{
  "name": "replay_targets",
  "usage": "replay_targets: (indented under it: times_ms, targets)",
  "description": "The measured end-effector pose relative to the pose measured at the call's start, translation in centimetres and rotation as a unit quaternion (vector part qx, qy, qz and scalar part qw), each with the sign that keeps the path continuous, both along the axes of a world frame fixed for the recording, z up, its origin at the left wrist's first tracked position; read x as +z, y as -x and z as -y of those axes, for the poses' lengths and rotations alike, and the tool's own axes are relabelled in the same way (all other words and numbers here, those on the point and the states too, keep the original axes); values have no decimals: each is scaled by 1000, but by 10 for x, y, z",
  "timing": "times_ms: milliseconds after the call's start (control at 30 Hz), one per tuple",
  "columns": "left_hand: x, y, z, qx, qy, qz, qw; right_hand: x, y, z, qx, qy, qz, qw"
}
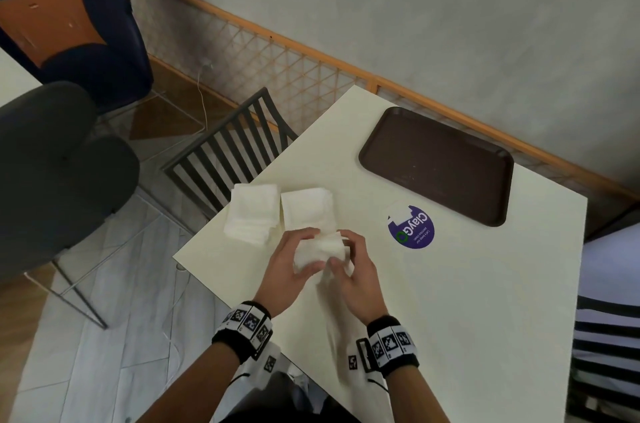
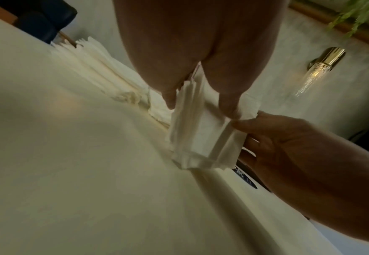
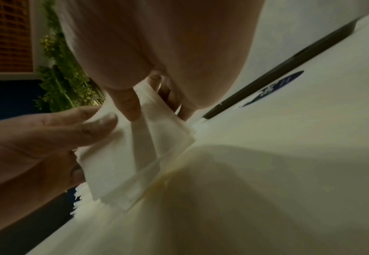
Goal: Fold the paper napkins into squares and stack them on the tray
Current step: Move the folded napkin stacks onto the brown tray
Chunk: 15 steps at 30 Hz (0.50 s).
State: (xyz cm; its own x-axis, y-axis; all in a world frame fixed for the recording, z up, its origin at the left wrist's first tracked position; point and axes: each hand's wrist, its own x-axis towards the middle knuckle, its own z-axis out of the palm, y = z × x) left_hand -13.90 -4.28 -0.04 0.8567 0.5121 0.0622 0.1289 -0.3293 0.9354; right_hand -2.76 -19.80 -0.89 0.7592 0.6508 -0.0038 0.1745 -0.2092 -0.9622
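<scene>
Both hands hold one white paper napkin [image 1: 320,249] just above the cream table [image 1: 450,301], near its left front edge. My left hand [image 1: 294,260] pinches the napkin [image 2: 201,131] between thumb and fingers on its left side. My right hand [image 1: 349,263] pinches the same napkin [image 3: 135,155] on the right side, thumb in front and fingers behind. The sheet hangs partly folded, with its lower edge touching the table. Two stacks of white napkins [image 1: 254,211] [image 1: 306,209] lie just beyond the hands. The dark brown tray [image 1: 440,163] sits at the far right with nothing on it.
A purple round sticker [image 1: 411,227] is stuck to the table between the hands and the tray. A slatted dark chair [image 1: 235,145] stands off the table's left edge, a grey chair [image 1: 52,180] farther left. A wall with a wooden lattice runs behind the tray.
</scene>
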Motion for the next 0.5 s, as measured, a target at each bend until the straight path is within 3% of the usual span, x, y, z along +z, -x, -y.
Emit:
replay_targets:
  times_ms: [133, 300, 500]
  targets:
    - [-12, 4, 5, -24, 7, -48, 999, -9, 10, -4, 5, 26, -2, 1000]
    - [0, 4, 9, -27, -16, -40, 999, -2, 16, -7, -30, -11, -6, 999]
    - [-12, 9, 9, -54, -40, -54, 996, 3, 18, -11, -22, -12, 21, 999]
